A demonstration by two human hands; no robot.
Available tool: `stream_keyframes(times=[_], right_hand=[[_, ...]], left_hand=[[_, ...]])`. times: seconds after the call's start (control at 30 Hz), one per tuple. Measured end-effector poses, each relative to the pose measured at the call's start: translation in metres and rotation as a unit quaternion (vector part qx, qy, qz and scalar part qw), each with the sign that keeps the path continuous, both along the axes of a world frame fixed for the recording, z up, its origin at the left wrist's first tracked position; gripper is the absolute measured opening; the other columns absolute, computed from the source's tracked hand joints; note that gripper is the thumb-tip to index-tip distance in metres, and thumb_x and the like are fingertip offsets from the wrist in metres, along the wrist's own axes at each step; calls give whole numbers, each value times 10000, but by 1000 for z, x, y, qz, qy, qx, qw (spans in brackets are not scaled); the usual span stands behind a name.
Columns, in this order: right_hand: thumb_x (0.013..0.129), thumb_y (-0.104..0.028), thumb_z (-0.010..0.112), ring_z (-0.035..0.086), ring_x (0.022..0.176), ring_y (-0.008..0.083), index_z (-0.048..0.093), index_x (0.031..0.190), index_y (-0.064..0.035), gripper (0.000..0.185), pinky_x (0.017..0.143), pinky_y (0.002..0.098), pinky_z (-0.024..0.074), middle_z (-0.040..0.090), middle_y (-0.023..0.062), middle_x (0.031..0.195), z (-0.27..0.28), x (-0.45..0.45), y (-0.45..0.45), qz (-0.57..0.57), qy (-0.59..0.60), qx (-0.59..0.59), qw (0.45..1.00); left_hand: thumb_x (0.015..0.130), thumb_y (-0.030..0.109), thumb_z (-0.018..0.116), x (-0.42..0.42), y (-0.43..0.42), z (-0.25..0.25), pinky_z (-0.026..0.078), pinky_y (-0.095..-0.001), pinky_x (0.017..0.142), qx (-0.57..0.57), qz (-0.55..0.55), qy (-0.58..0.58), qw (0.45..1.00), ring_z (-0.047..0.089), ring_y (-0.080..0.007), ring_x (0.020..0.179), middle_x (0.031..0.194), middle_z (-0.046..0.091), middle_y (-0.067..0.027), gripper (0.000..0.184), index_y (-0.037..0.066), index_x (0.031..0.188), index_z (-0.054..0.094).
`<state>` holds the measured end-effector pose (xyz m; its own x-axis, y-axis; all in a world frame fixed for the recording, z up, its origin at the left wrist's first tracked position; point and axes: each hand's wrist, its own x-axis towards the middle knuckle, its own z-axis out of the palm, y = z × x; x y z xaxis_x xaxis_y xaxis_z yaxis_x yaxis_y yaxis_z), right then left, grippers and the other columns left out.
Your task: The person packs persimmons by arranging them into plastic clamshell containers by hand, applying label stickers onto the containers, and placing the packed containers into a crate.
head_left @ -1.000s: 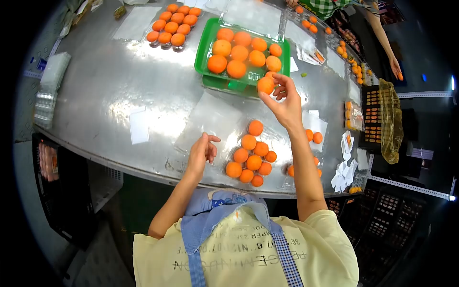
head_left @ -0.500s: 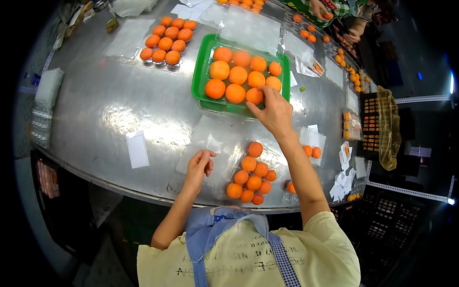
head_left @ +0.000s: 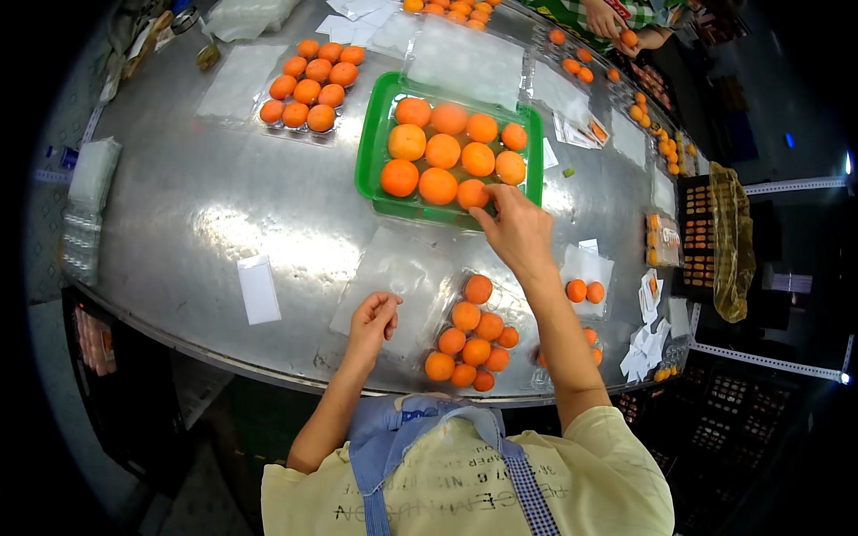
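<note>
My right hand (head_left: 518,225) has its fingertips on an orange (head_left: 472,194) at the near right corner of a clear tray filled with oranges. That tray rests in a green basket (head_left: 368,152), its clear lid (head_left: 466,58) folded open on the far side. Above the bare metal in front of me hovers my left hand (head_left: 374,323), fingers curled together with nothing visible in them. To its right lies another clear tray with several oranges (head_left: 465,314), beside its flat open lid (head_left: 393,277).
A filled orange tray (head_left: 308,85) sits at the back left. White cards (head_left: 258,289) lie on the metal table (head_left: 179,223). Stacked clear trays (head_left: 89,210) stand at the left edge. Another person's hands (head_left: 617,27) hold an orange at the far right. Crates (head_left: 695,219) stand right.
My right hand has brought an orange down into the near right corner of the tray in the green basket. The left hand's fingers have curled closer together. The other person's hands have come together.
</note>
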<state>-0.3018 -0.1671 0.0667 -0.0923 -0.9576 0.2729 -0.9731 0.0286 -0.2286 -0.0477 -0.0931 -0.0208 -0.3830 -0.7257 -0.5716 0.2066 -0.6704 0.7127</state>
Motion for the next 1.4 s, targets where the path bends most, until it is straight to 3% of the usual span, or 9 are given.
stream_keyframes(times=[0.47, 0.7, 0.9, 1.0, 1.1, 1.13, 1.23, 1.33, 1.4], right_hand=[[708, -265, 786, 620, 808, 282, 613, 974, -80, 367, 638, 390, 500, 612, 103, 913, 4, 3, -5, 16, 12, -15, 1000], [793, -327, 713, 640, 893, 274, 629, 1097, -30, 433, 748, 374, 511, 659, 145, 1027, 24, -62, -67, -51, -193, -50, 979], [826, -451, 668, 627, 1045, 308, 547, 1190, 63, 641, 901, 387, 483, 635, 221, 1148, -32, -159, -178, -142, -283, -41, 948], [820, -488, 669, 640, 957, 263, 551, 1212, 44, 671, 841, 356, 497, 652, 191, 1091, -45, -172, -216, -188, -313, -12, 931], [818, -480, 688, 618, 883, 211, 558, 1238, 7, 656, 780, 313, 489, 661, 132, 1004, -37, -179, -235, -168, -547, 98, 814], [856, -600, 575, 582, 856, 173, 561, 1254, -31, 695, 782, 291, 459, 652, 63, 930, -20, -166, -230, -170, -542, 93, 818], [880, -720, 383, 570, 874, 189, 582, 1209, -22, 797, 878, 332, 402, 638, 95, 1079, 12, -151, -211, -109, -678, -6, 727], [880, -766, 223, 578, 938, 185, 612, 1173, -20, 891, 963, 354, 355, 662, 84, 1020, 43, -121, -159, -31, -662, -45, 748], [902, -717, 285, 576, 984, 175, 634, 1131, -7, 824, 996, 357, 337, 673, 84, 987, 37, -122, -127, -2, -600, -9, 800]], left_hand=[[961, 203, 562, -10, -5, -1, 323, -185, 484, 2, -23, -14, 1000, 414, -38, 532, 638, 504, 33, 157, 61, 986, 622], [958, 199, 566, -8, -8, -5, 324, -191, 480, 10, -10, -23, 1000, 418, -44, 528, 639, 505, 30, 147, 62, 976, 619], [948, 209, 587, -5, -15, -13, 351, -205, 483, 12, 9, -34, 999, 446, -62, 524, 641, 511, 19, 148, 66, 973, 614], [943, 210, 594, -3, -21, -12, 349, -206, 482, 7, 23, -39, 999, 446, -66, 523, 639, 509, 15, 151, 63, 971, 609], [953, 235, 579, 1, -25, -16, 348, -206, 486, -2, 38, -48, 998, 444, -68, 524, 640, 507, 11, 175, 64, 972, 606], [957, 246, 571, 3, -26, -17, 347, -205, 488, -6, 42, -50, 998, 444, -68, 524, 640, 506, 10, 186, 64, 973, 605], [970, 281, 545, 7, -37, -7, 334, -201, 486, 6, 90, -54, 994, 435, -55, 530, 635, 503, 17, 237, 55, 967, 615], [988, 306, 501, 14, -53, -3, 363, -203, 512, -38, 118, -45, 991, 450, -61, 550, 699, 540, 1, 273, 55, 994, 608], [991, 302, 496, 12, -69, 6, 376, -202, 523, -81, 137, -45, 986, 462, -61, 573, 763, 562, -9, 270, 55, 1013, 602]])
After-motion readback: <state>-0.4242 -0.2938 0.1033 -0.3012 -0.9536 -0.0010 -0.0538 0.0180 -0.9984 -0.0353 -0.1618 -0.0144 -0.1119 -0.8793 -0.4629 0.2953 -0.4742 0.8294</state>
